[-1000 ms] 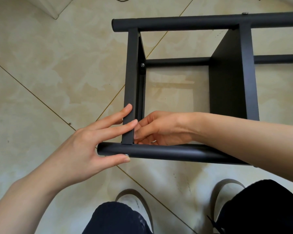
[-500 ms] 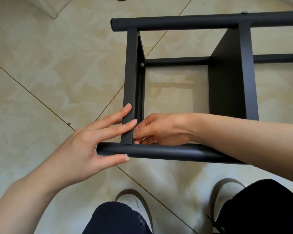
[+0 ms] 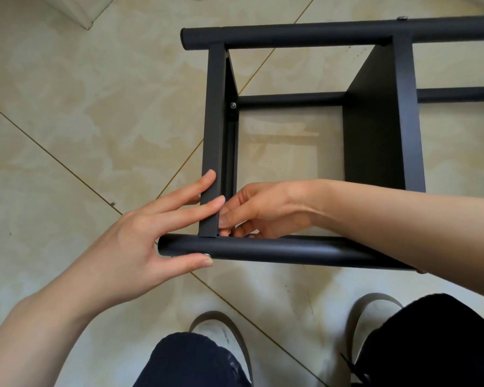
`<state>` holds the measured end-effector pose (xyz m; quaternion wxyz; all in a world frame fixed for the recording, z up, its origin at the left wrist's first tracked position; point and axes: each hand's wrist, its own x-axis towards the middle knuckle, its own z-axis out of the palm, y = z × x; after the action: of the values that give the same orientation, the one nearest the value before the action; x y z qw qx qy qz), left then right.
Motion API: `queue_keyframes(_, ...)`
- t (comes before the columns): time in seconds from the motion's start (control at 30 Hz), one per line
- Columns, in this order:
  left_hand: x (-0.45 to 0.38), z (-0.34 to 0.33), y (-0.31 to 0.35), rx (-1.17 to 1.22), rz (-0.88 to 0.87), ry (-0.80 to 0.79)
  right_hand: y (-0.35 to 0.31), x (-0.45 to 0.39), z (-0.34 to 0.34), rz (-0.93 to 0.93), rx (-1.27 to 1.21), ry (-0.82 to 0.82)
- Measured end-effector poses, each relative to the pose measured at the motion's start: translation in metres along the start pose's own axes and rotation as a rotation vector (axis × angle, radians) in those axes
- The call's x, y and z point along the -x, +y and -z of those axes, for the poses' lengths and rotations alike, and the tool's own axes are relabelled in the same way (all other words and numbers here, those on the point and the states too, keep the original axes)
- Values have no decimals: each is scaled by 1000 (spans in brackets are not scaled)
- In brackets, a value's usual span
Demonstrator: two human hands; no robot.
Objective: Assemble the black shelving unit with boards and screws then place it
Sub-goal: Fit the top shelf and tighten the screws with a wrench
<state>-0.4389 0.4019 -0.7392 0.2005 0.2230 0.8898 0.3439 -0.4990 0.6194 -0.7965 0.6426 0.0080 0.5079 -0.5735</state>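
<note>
The black shelving unit (image 3: pixel 305 247) is lying on the beige tiled floor (image 3: pixel 81 121). My left hand (image 3: pixel 140 241) is bracing its end board (image 3: pixel 214 135), fingers straight; my right hand (image 3: pixel 260 210) is pinching something unidentifiable at the joint.

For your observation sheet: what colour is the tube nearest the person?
Matte black; the near tube shows best in the head view.
</note>
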Motion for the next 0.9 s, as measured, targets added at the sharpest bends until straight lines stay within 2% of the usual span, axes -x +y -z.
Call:
queue_keyframes(0.17,0,-1,-2,-9,-4,-2,0,3,2,-12,-1,-19)
queue_keyframes(0.33,0,-1,-2,5,-12,-4,-1,-1,-6,-64,77,64)
queue_keyframes(0.43,0,-1,-2,13,-7,-6,-3,-1,-7,-27,125,107)
queue_keyframes(0.67,0,-1,0,19,-14,8,-7,2,-6,-43,146,91)
queue_keyframes(0.9,0,0,0,19,-13,1,-1,-1,-5,7,-12,72)
